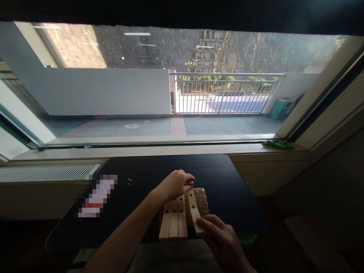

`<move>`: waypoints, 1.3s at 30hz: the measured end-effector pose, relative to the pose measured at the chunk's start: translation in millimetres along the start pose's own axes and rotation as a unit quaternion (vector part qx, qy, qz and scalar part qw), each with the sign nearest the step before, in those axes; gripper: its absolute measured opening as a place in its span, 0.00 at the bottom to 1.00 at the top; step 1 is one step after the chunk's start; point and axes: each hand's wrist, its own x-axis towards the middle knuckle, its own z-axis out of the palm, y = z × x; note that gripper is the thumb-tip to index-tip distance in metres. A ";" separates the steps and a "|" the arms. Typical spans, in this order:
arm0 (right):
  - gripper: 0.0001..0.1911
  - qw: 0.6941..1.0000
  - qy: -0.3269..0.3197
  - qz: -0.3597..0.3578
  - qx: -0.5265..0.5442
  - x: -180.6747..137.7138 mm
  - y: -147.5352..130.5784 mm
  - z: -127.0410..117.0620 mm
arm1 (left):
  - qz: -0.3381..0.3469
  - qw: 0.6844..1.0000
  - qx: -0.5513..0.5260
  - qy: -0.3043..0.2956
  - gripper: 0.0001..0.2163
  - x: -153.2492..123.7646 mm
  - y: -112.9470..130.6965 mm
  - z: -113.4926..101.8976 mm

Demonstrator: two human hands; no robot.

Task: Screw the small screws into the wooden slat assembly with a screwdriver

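A pale wooden strip (194,212) with dark round holes lies slanted over a brown, rough-textured block (201,201). My right hand (220,233) grips its near end between thumb and fingers. At the far end, my left hand (178,184) is closed, with thumb and forefinger pinched around the strip's tip. Left of that strip, several similar wooden strips (173,226) lie side by side, their near ends sticking out past the block. My left hand and wrist hide their far ends. A gap separates them from the held strip.
The black table (227,189) stands below a window sill (170,151). Small metal pieces (129,182) lie on its left side, near a blurred pinkish item (98,197). A green cloth (278,145) rests on the sill. A radiator (48,173) is at the left.
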 end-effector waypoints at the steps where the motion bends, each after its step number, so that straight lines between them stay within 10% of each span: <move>1: 0.17 1.000 0.000 0.001 -0.002 -1.1 0.5 1.4 | 0.009 1.000 -0.006 -0.004 0.12 0.7 -2.7 2.8; 12: 0.16 1.000 -0.002 -0.011 0.001 -7.6 3.5 13.5 | -0.048 0.997 0.033 -0.049 0.20 -15.7 -14.5 -2.6; 27: 0.19 0.997 -0.056 0.043 0.015 -21.8 11.0 27.6 | 0.005 0.998 0.007 0.058 0.12 -34.4 -49.7 32.4; 39: 0.16 0.993 -0.080 0.068 0.058 -15.8 11.1 26.5 | -0.032 0.997 0.063 0.009 0.19 -32.2 -24.9 16.0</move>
